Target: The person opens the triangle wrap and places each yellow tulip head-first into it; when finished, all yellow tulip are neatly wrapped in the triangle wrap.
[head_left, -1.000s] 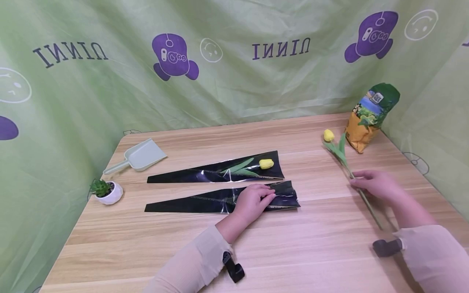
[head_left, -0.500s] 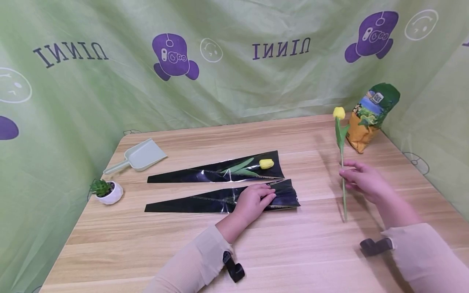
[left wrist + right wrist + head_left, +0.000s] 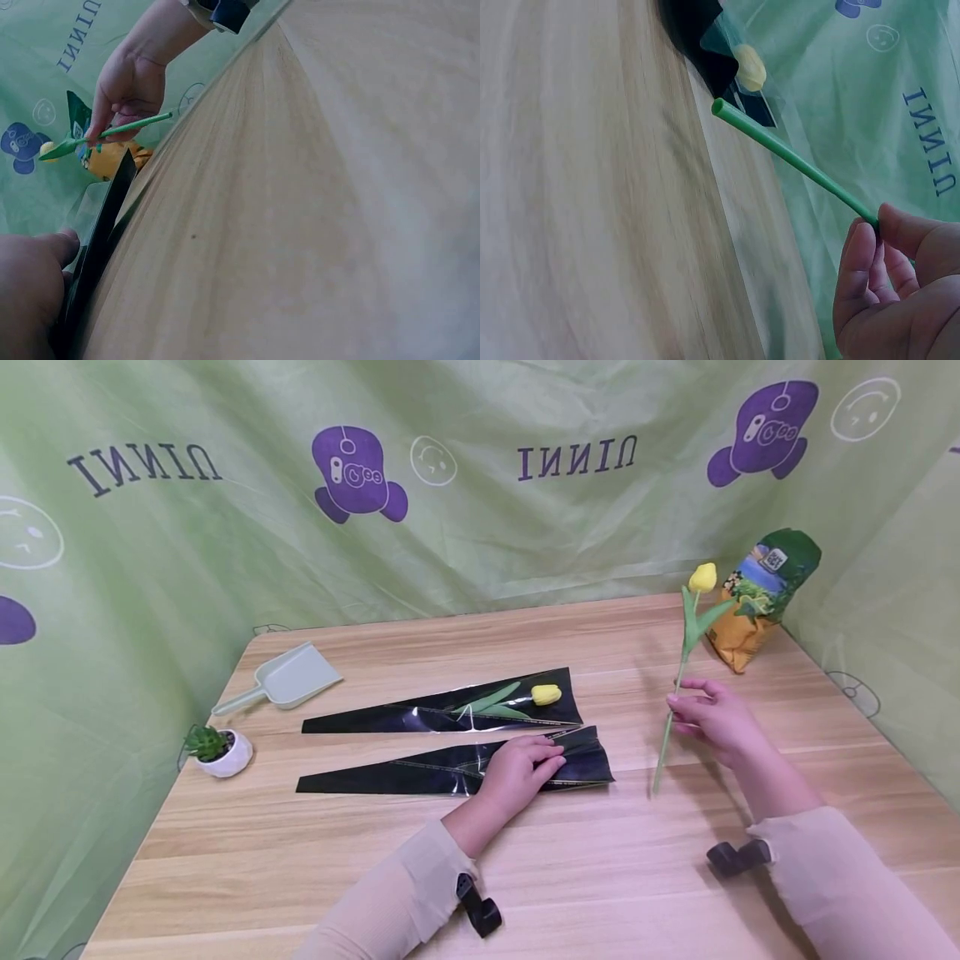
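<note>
Pinching a yellow tulip (image 3: 691, 642) by its stem, a person's right hand (image 3: 716, 718) holds it above the right side of the worktop (image 3: 570, 877). The left hand (image 3: 517, 777) grips the near black sleeve (image 3: 420, 775); a 2nd tulip (image 3: 546, 695) lies in the far black sleeve (image 3: 375, 720).

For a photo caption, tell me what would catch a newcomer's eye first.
Likely the yellow flower held up in the right hand, near the bag at the right. Next, perhaps, the wrapped flower in the far wrapper at centre, beyond the near wrapper under the left hand.
</note>
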A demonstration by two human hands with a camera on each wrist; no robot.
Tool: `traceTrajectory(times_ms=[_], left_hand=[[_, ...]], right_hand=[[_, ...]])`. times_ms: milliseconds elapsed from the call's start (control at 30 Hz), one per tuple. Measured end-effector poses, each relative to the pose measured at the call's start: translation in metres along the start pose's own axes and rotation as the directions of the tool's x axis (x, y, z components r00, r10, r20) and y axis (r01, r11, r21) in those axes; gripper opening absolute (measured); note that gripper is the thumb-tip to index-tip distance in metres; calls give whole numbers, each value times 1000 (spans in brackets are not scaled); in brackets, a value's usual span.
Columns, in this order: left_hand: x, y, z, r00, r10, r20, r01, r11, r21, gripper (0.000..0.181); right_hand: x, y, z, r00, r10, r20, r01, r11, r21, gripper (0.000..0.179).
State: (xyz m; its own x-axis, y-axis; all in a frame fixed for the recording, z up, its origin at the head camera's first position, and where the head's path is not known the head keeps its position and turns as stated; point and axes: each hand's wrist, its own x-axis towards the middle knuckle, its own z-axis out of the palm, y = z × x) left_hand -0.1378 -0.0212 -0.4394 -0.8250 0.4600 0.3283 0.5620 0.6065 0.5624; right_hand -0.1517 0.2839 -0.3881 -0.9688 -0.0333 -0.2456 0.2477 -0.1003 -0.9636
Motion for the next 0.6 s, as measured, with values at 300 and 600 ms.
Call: traceTrajectory(times_ms=[300,600], left_hand=[[0,-2,1,1000,0,-8,0,1000,-9,22],[0,-2,1,1000,2,-6,-2,1000,-15,22]], right_hand=[[5,-6,17,996,-32,-86,41,993,108,27],[11,-7,34,956,-30,-292,109,960,258,27]])
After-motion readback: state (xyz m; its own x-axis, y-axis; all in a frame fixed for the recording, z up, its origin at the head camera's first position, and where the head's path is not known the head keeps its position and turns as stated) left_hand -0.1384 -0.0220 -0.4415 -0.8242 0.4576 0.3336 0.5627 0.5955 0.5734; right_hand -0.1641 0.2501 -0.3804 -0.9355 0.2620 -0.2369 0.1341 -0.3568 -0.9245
